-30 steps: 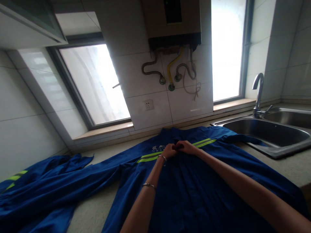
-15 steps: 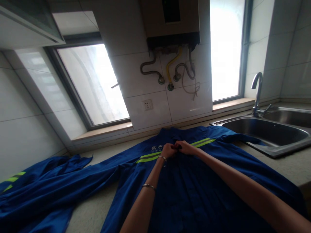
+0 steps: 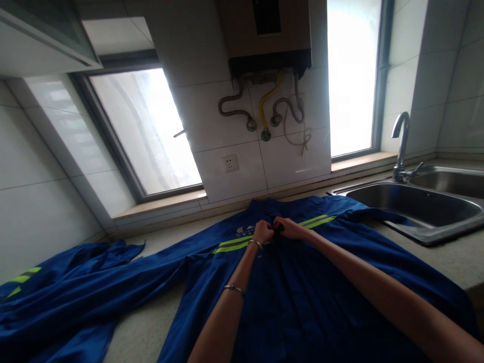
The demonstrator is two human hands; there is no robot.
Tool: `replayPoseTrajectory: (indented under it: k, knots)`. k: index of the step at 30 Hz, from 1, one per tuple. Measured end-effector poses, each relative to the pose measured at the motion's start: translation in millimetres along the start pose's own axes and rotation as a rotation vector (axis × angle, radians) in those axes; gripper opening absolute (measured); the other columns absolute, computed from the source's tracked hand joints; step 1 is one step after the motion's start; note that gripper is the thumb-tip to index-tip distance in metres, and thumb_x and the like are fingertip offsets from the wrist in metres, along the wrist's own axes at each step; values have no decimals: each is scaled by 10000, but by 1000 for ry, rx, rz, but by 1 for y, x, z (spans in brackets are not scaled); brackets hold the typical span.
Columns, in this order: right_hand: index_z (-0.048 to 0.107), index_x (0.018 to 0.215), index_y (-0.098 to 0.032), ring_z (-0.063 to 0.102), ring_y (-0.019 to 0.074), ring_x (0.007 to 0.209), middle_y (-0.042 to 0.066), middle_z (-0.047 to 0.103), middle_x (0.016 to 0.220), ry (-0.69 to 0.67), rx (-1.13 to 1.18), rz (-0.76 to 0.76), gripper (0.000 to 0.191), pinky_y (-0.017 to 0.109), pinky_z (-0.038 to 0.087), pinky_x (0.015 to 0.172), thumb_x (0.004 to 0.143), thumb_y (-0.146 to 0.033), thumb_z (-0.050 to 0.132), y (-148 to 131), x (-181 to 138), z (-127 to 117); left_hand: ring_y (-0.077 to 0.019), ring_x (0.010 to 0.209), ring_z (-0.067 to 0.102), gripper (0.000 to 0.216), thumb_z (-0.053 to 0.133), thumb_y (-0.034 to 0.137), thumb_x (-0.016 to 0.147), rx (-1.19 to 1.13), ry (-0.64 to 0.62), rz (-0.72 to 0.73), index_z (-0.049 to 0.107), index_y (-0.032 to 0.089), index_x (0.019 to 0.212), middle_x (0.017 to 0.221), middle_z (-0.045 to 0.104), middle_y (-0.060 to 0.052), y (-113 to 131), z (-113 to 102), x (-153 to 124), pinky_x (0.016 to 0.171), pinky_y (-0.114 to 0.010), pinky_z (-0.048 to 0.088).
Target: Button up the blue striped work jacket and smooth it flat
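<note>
Blue woven cloth, matte and lightly creased, makes up the work jacket [image 3: 302,292], which lies flat and front-up on the speckled stone counter [image 3: 143,333]. Its collar points away from the person toward the tiled wall and its hem comes toward the camera, so the body's long axis runs from the near edge to the wall. One sleeve stretches out to the left and the other reaches toward the sink [image 3: 416,206]. Glossy yellow-green reflective stripes [image 3: 230,245] cross the chest in a shallow slant on either side of the front opening, with a small white emblem just above the left-hand one. The left hand [image 3: 263,232] and the right hand [image 3: 289,228] meet at that opening just below the collar, touching each other. The fingers of each are curled tight and pinched on the jacket's front edge. What lies between the fingertips is too small to tell. Thin metal bracelets [image 3: 233,289] ring the left forearm and wrist. Further left lies more blue cloth [image 3: 56,292] with the same stripes, bunched and rumpled. The sink is brushed steel with a curved chrome tap [image 3: 401,146]. On the glossy white tiles sit a white socket [image 3: 229,163] and a boxy water heater [image 3: 266,30] with corrugated hoses hanging below it.
</note>
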State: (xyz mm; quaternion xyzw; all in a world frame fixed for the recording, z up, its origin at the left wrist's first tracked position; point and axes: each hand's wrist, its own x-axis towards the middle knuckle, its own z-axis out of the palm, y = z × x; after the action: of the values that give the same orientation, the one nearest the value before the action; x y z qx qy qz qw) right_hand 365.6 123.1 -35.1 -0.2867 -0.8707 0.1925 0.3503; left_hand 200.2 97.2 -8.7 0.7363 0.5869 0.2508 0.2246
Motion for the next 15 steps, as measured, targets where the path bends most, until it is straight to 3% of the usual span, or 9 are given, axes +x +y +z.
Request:
replayPoseTrajectory:
  k: [8,15]
  knots:
    - [450,804,-181,438,106,637,-40,480,703,20,-56,-10,227,210,296,578,616,-65,502,-3,1,-1,-158,587,632,264,520,45,627,-173,-32,-12,721,110,785,589,650,-9,-13,2,3,552,-215,500]
    - [475,786,-176,437,107,644,-39,487,706,39,-52,27,224,209,293,580,599,-55,486,-5,0,-2,-135,547,611,204,568,61,667,-331,-65,-32,697,97,821,615,649,-11,-21,4,1,528,-222,522]
